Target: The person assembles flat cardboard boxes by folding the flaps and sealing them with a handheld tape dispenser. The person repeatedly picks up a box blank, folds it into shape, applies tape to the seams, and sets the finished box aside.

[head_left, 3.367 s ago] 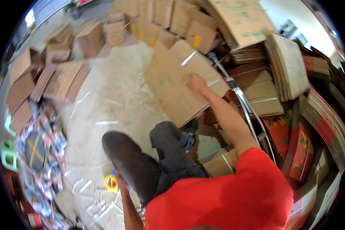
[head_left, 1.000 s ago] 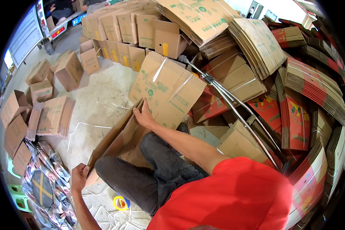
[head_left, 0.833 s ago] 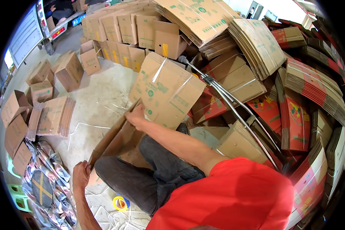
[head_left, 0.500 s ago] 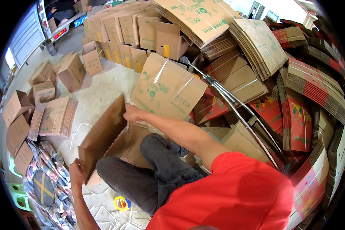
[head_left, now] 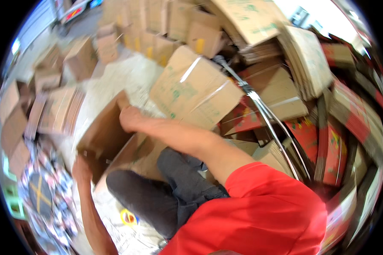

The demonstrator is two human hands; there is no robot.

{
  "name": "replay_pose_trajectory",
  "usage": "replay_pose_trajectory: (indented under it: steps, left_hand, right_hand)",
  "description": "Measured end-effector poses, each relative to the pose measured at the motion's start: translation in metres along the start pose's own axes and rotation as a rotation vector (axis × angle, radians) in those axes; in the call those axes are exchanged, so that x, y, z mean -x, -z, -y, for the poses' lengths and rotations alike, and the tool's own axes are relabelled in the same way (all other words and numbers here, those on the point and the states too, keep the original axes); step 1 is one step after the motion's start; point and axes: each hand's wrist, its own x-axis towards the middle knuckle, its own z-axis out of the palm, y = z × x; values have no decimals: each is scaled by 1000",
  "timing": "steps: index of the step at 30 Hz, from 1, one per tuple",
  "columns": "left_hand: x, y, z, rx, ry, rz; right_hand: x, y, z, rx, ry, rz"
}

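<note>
In front of my bent knees stands a brown cardboard box, tilted, with its far wall raised and part of its inside in shadow. My left hand is closed round the near left edge of the box. At the far corner, my right hand grips the upper edge, its fingers partly hidden behind the wrist. Motion blurs both hands. Just beyond my right hand lies a strapped bundle of flat cartons with green print. A yellow tape roll rests on the floor beside my knee.
A bundle of folded cartons and several open boxes stand to the left, near patterned cloth. To the right, a metal-tubed trolley frame leans among piles of red and brown flat cartons. Stacked cartons line the back.
Both hands have shifted the box left and away from me, my right hand moving further left along with its edge. The whole view has also swung slightly, and blur has increased.
</note>
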Motion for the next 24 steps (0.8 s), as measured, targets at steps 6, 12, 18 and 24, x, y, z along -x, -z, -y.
replay_pose_trajectory:
  steps: [6, 12, 18, 24]
  left_hand:
    - [-10, 34, -27, -85, -78, -14]
    - [13, -23, -64, -8, -67, -325]
    - [1, -4, -71, 291, -333, 40]
    - [47, 40, -47, 564, -338, 384]
  right_hand:
    - [-2, 7, 46, -257, 9, 81]
    - [2, 23, 38, -363, 371, 281]
    - [-28, -37, -14, -352, 460, 373]
    - [-34, -40, -14, -826, 257, 645]
